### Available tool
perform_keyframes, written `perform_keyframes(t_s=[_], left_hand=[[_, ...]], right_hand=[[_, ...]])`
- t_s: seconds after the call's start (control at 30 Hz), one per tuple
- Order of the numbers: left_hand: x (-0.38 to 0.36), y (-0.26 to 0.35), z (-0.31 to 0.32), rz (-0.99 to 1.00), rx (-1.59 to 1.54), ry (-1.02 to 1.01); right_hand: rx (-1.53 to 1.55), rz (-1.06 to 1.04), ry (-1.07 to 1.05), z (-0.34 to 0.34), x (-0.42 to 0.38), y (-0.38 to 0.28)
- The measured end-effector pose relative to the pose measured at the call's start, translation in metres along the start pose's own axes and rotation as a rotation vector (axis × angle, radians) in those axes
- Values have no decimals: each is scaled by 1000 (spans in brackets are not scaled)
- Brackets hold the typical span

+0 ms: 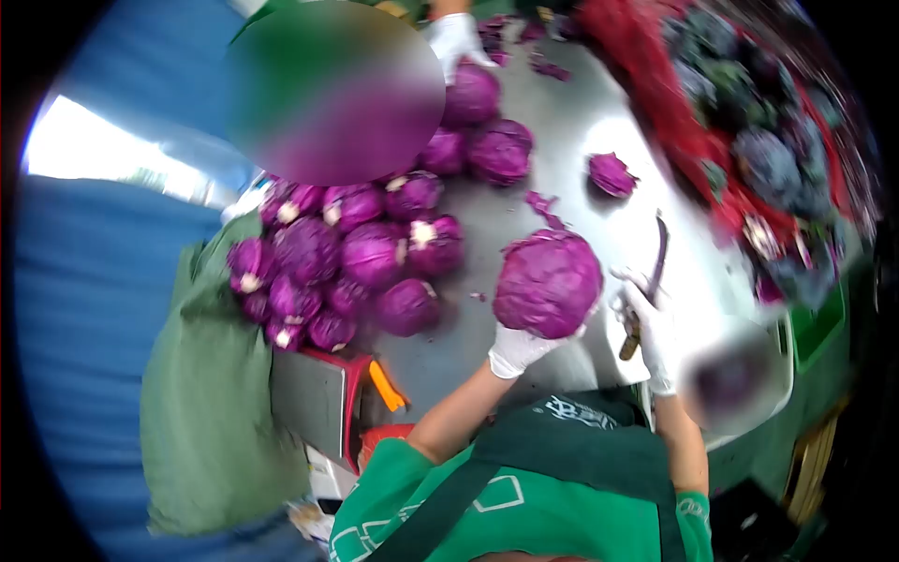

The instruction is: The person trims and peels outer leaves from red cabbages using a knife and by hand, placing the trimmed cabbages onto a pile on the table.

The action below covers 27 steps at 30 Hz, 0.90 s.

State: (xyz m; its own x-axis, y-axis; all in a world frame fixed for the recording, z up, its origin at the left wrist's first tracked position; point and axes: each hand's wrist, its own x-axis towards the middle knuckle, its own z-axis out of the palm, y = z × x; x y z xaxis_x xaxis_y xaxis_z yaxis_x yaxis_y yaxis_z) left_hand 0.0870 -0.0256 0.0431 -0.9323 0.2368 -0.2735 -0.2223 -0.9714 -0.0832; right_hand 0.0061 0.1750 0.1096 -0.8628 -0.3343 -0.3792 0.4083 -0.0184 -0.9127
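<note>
My gloved left hand [521, 350] is closed around the underside of a large purple cabbage [548, 283], holding it over the metal table [449, 351]; most of its fingers are hidden beneath the head. To the right, my gloved right hand [653, 328] grips a knife [661, 255] by its handle, the dark, slightly curved blade pointing away from me. Blade and cabbage are apart. Beyond the held cabbage lies a torn purple leaf [543, 208]. A smaller purple piece [611, 175] rests farther back on the right.
Several trimmed purple cabbages [373, 253] are heaped at the left. A red net sack [646, 103] with untrimmed heads lies at the right. Another person's gloved hand [456, 42] touches a cabbage at the back. An orange-handled tool [387, 386] and a white bin [785, 370] are near me.
</note>
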Motion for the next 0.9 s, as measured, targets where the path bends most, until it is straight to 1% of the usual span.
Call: perform_keyframes(t_s=[0.03,0.07,0.1,0.17,0.2,0.23,0.3,0.33,0.37,0.4,0.43,0.47,0.5,0.57,0.63,0.67,0.8,0.9], left_hand=[[-8,6,0,208,314,62],[-18,15,20,49,12,-134],[-25,25,23,106,12,-153],[-33,38,28,282,245,107],[-37,48,23,368,373,121],[-43,55,31,397,368,109],[-56,71,49,687,649,283],[-60,83,59,723,674,306],[-62,95,73,774,777,309],[-58,113,75,850,914,287],[-57,122,95,920,1154,347],[-51,136,103,993,1368,363],[-43,152,109,1086,1685,399],[-23,171,126,1182,2072,526],[5,193,124,1196,2124,524],[17,203,123,1144,2145,573],[58,237,104,980,2067,774],[67,247,94,967,1989,875]], right_hand=[[-15,31,-8,2,5,4],[-11,32,-23,2,7,9],[-6,34,-29,3,10,14],[-32,54,-41,1,14,24],[-44,81,-38,1,16,27],[-38,109,-31,1,17,31],[-3,147,-22,-2,21,46],[17,162,-29,-1,21,48],[13,159,-29,1,23,49],[15,176,-37,2,23,50],[18,195,-38,3,22,52],[14,197,-25,6,23,53],[1,200,-37,8,24,52],[-8,216,-26,14,24,50],[3,220,-26,17,24,51],[2,221,-20,18,23,52],[12,239,33,3,18,61],[15,265,64,-8,17,71]])
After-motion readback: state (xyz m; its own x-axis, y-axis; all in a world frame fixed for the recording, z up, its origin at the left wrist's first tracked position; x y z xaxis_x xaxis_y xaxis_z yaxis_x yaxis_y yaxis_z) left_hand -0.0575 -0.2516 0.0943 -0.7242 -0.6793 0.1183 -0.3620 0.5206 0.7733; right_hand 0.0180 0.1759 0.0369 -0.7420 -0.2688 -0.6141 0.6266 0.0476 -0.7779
